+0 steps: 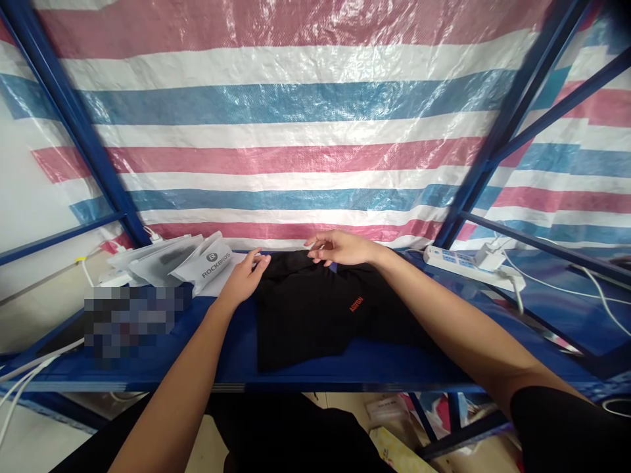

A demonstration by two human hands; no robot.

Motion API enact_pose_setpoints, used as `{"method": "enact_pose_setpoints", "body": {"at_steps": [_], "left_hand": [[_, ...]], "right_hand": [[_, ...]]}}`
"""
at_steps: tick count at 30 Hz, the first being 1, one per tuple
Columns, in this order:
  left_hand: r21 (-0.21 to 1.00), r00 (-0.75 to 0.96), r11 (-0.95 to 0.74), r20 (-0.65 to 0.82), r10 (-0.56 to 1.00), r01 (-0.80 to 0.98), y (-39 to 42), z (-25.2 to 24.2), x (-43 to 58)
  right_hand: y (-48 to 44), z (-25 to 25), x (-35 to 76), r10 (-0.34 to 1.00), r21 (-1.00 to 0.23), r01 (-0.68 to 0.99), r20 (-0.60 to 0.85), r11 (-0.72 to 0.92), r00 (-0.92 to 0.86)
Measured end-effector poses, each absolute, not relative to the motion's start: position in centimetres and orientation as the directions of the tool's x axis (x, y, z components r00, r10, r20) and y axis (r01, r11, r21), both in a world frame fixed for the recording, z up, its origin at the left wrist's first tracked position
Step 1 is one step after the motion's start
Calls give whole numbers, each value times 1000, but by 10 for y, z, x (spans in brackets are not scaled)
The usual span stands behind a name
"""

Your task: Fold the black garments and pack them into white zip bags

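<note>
A black garment (305, 315), shaped like a pair of shorts, lies spread on the blue shelf top with small orange lettering on its right part. My left hand (248, 274) is at the garment's upper left corner, its fingers loosely bent and apart, gripping nothing that I can see. Over the upper edge hovers my right hand (342, 248), palm turned down and fingers curved with gaps between them. Whether its fingertips touch the cloth I cannot tell. A small blue-violet patch shows just under this hand.
Several frosted plastic bags (211, 263), one printed ROCKBROS, lean at the back left. A white power strip (473, 266) with plugs and cables lies at the right. Blue metal posts (476, 157) frame a striped plastic sheet (296, 131). A blurred patch covers something at left.
</note>
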State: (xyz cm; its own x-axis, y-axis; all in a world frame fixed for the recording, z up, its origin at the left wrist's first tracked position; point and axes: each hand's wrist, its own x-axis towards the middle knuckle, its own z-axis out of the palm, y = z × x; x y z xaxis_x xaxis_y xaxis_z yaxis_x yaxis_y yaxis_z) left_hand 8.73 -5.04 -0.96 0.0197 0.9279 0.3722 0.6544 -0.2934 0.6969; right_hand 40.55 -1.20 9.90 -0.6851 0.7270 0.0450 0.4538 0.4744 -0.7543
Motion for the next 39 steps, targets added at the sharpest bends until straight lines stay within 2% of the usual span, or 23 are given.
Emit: {"method": "enact_pose_setpoints", "body": {"at_steps": [3,5,8,10,12,14,16,18,21,24,26,29,31,32,34,36,39], "left_hand": [[580,82,-332,414,906,744,-45,-15,81],[464,175,-382,428,886,799,-43,-20,79],[341,283,-412,369,885,845,-41,-27,80],[294,283,-392,351,892,872,-38,-29,81],[244,240,-353,394,887,903,-35,-29,83],[184,204,-322,472,858,929,-32,-23,85],[130,220,-339,539,813,932,-33,-13,92],[115,271,-393,550,790,913,-43,0,106],[183,385,-498,435,814,848,-77,16,150],[244,589,-683,362,722,688,-123,16,212],[232,634,-737,388,669,635,-149,6,250],[183,577,-659,354,737,730,-167,-12,285],[179,544,-609,308,781,772,-168,-20,293],[203,539,-604,297,788,771,-167,-22,293],[319,533,-626,335,777,712,-165,-20,289],[494,471,-649,448,760,579,-166,-15,282],[719,273,-620,557,784,313,-169,-4,268]], "right_hand": [[-2,97,416,740,-555,647,-81,523,-668],[4,93,423,705,-506,692,-208,515,-678],[7,85,427,627,-532,709,-369,463,-686],[5,81,426,617,-512,746,-439,426,-654],[2,79,424,600,-490,783,-512,383,-614],[1,79,423,539,-538,777,-569,327,-621],[4,81,423,482,-622,724,-556,299,-677],[11,82,426,523,-659,679,-473,323,-709],[26,78,430,750,-595,718,-272,361,-603],[39,63,430,910,-477,829,-126,293,-395],[42,50,428,929,-410,870,-120,275,-349],[42,37,424,911,-301,884,-97,358,-401],[41,35,422,895,-283,875,-100,394,-435],[40,37,422,888,-311,867,-124,389,-443],[39,44,424,885,-406,850,-171,337,-433],[38,55,427,913,-461,848,-166,263,-373],[38,74,429,955,-436,879,-124,191,-269]]}}
